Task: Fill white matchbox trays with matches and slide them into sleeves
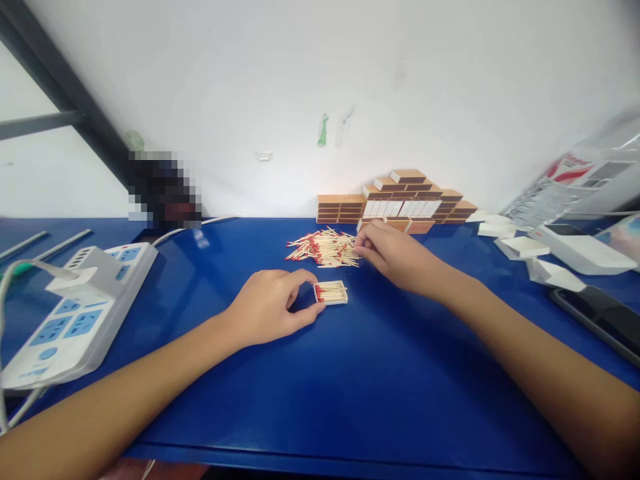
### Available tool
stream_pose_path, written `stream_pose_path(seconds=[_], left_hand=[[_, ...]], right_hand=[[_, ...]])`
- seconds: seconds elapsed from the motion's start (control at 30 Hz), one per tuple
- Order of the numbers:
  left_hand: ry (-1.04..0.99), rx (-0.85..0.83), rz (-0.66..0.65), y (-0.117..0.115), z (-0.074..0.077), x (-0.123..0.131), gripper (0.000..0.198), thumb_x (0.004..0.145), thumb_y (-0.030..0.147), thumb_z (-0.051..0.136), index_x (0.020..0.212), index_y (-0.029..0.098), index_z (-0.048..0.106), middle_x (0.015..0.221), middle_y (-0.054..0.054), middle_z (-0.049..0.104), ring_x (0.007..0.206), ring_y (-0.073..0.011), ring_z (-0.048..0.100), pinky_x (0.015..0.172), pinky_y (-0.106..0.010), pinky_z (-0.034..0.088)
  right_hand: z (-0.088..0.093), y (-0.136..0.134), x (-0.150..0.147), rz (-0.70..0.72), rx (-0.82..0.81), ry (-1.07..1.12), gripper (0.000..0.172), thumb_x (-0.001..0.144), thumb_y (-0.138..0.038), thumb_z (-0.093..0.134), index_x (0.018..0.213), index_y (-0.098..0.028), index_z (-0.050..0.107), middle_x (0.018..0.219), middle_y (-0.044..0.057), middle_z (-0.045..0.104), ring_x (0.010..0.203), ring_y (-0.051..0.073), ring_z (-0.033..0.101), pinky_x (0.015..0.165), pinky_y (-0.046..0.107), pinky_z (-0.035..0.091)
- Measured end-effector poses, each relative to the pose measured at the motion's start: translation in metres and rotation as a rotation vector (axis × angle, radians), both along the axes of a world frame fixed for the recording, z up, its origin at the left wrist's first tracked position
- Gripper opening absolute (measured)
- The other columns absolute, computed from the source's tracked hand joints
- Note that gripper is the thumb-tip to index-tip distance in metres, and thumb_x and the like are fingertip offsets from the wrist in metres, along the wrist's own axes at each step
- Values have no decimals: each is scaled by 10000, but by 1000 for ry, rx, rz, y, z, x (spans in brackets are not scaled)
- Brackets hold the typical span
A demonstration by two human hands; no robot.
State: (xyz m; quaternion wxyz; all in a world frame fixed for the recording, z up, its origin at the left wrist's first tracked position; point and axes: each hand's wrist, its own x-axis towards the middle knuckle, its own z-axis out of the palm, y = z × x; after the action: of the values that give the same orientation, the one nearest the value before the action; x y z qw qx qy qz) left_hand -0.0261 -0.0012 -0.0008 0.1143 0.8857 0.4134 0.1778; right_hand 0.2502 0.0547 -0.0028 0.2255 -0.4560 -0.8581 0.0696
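My left hand (273,303) grips the left end of a small white matchbox tray (346,294) between thumb and forefinger. Inside the tray lie several red-tipped matches (330,291), side by side. Behind it a loose pile of matches (323,248) is heaped on the blue table (320,393). At the right edge of that pile is my right hand (387,250), its fingers pinched together. Whatever those fingertips may hold is too small or hidden to make out.
Stacked matchboxes (405,193) stand against the wall. A white power strip (85,313) with cables lies at left. To the right are empty white trays (520,247), a white charger-like box (583,248), a dark phone (600,317) and a clear plastic bottle (575,177).
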Motion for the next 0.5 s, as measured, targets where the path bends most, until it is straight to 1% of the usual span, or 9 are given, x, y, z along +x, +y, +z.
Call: stream_pose_path(seconds=[0.13,0.23,0.3,0.4,0.5], left_hand=[[2,-12,19,-1,1,0,298,920,453,650,1102,221,690,609,69,544,554,-106,511,577,-251,344],[1,-9,19,-1,0,0,304,914,447,660,1105,213,690,620,62,557,561,-110,517,578,-251,351],[-2,-9,14,-1,-1,0,314,916,458,657,1106,210,689,629,58,562,565,-112,518,576,-251,352],[-5,-20,10,-1,-1,0,308,914,457,660,1099,212,688,632,58,560,570,-112,516,576,-251,351],[0,-32,11,-1,0,0,304,907,443,668,1104,213,686,627,63,550,566,-109,507,577,-253,348]], right_hand=[[14,-36,-19,70,-112,-20,137,1036,-301,493,957,-213,562,979,64,611,785,188,585,674,311,433],[16,-56,-34,113,-155,-98,137,1042,-272,495,952,-208,576,990,65,626,749,177,597,627,303,423],[15,-61,-39,133,-156,-142,155,1047,-287,499,957,-200,592,1001,73,626,747,181,603,621,307,427],[14,-59,-38,161,-191,-143,203,1060,-337,495,965,-201,611,1027,70,623,767,178,609,644,310,443],[16,-54,-32,164,-211,-113,162,1053,-310,513,997,-214,631,1057,60,627,795,173,612,664,306,444]])
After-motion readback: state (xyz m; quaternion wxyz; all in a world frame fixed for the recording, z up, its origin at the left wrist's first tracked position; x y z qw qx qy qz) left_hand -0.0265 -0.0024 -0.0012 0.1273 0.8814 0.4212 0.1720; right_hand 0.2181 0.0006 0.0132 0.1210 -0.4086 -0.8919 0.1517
